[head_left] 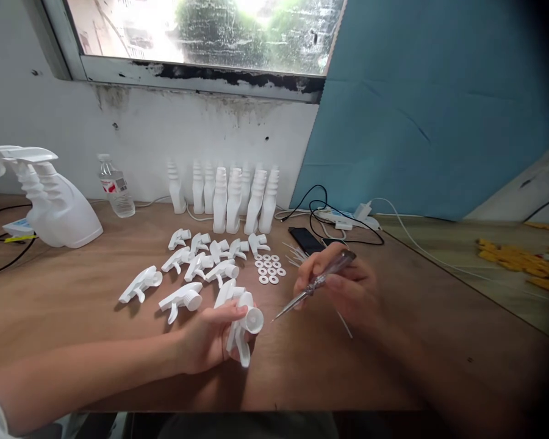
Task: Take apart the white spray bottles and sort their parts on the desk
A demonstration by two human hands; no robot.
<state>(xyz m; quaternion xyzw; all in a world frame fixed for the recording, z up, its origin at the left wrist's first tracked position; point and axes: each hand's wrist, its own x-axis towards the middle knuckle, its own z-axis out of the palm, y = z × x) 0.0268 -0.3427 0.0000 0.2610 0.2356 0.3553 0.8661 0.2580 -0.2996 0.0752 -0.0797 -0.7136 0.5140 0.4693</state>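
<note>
The table [311,372] has its near edge running straight below both hands, and bare wood lies between this edge and the hands. Further bare wood is on the left, in front of the bottle [119,195]. On the far side the room is closed by the row of flasks [234,201], near the wall [146,128]. The flasks are of white plastic, with ribbed necks. Many white sprayers [199,266] lie before them, and right of these are flat white rings [268,267], packed close together.

The left hand [210,341] is clamped on one sprayer [243,326], near the table's middle; its round opening is turned to the right, its trigger hangs down. Another sprayer is just behind; I cannot tell if the hand touches it. The right hand [352,289] is closed around the clear handle of a screwdriver [318,281], the metal tip pointing left and down, near the opening but apart from it.
</note>
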